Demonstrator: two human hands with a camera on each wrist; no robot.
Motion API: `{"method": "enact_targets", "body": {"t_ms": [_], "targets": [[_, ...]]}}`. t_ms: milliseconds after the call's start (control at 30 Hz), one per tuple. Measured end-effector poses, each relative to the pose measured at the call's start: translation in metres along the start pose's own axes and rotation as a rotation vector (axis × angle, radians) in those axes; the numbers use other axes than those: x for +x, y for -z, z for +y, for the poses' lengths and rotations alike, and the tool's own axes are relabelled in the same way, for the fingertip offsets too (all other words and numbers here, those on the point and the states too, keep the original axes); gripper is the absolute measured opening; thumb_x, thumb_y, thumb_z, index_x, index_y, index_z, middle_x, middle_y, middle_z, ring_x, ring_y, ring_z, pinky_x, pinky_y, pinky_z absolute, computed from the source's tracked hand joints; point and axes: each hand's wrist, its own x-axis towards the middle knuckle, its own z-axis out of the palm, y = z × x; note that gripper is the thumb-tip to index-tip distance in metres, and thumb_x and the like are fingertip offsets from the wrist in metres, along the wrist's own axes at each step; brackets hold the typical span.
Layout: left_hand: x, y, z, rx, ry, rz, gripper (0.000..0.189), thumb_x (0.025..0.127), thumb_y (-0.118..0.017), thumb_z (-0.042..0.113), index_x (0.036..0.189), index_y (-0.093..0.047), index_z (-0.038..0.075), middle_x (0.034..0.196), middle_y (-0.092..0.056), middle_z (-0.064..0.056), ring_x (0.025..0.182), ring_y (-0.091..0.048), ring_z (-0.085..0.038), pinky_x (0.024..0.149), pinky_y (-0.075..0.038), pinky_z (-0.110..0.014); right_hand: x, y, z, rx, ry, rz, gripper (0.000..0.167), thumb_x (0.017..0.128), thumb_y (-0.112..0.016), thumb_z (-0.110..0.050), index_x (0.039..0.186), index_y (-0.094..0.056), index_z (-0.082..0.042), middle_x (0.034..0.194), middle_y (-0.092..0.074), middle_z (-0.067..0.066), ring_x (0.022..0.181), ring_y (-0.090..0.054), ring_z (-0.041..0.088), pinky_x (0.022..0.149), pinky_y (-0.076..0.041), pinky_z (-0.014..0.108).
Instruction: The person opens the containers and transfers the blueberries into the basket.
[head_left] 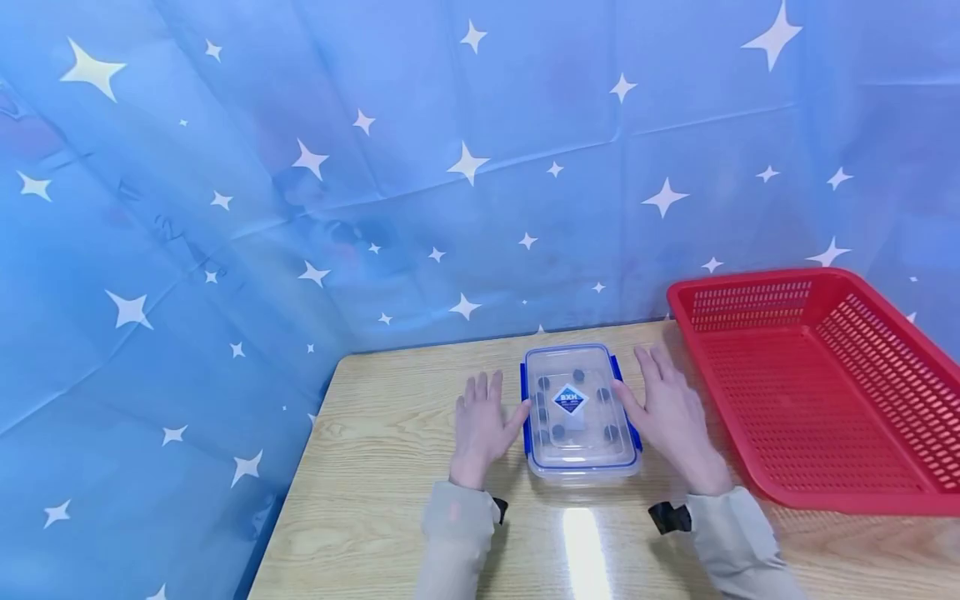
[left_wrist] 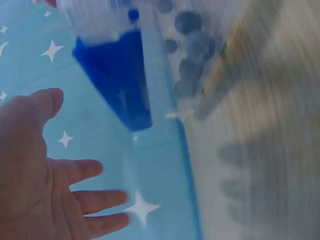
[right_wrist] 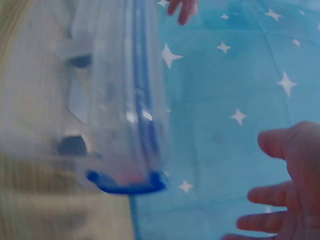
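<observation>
A clear plastic storage box (head_left: 581, 450) with a blue-edged lid and a diamond-shaped label sits on the table between both hands. Several dark round pieces show through its lid. My left hand (head_left: 482, 425) is beside the box's left edge, fingers spread and straight. On the opposite side, my right hand (head_left: 672, 417) has its fingers extended and its thumb near the lid's edge. The left wrist view shows a blue side clip (left_wrist: 117, 80) apart from the left fingers (left_wrist: 102, 200). Another blue clip (right_wrist: 127, 187) appears in the right wrist view, away from the right fingers (right_wrist: 265, 220).
A large red perforated basket (head_left: 832, 500) stands on the right, close to my right hand. Behind the wooden table (head_left: 360, 467) hangs a blue curtain (head_left: 420, 208) with white stars, which also runs down the left side.
</observation>
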Motion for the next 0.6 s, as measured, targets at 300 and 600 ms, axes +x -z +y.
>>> {"method": "enact_targets", "body": {"t_ms": [300,600], "targets": [[-0.001,-0.02,0.005,-0.445,0.069,-0.067,0.048,0.098,-0.045,0.037,0.122,-0.054,-0.004,0.073,-0.061,-0.004,0.057,-0.054,-0.012,0.05,-0.044,-0.026,-0.002,-0.021,0.01,0.186,-0.216,-0.155,0.049,0.098,-0.047,-0.025,0.131,-0.041,0.011,0.096,-0.061,0.024,0.081,-0.061,0.032,0.064,-0.053,0.041],[-0.001,-0.036,0.011,-0.671,0.231,-0.08,0.038,0.097,-0.044,0.036,0.093,-0.057,0.0,0.065,-0.054,-0.003,0.051,-0.047,-0.011,0.043,-0.041,-0.024,-0.003,-0.036,0.023,0.279,-0.297,-0.201,0.042,0.098,-0.044,-0.024,0.116,-0.052,0.013,0.088,-0.062,0.024,0.076,-0.059,0.031,0.06,-0.049,0.036]]}}
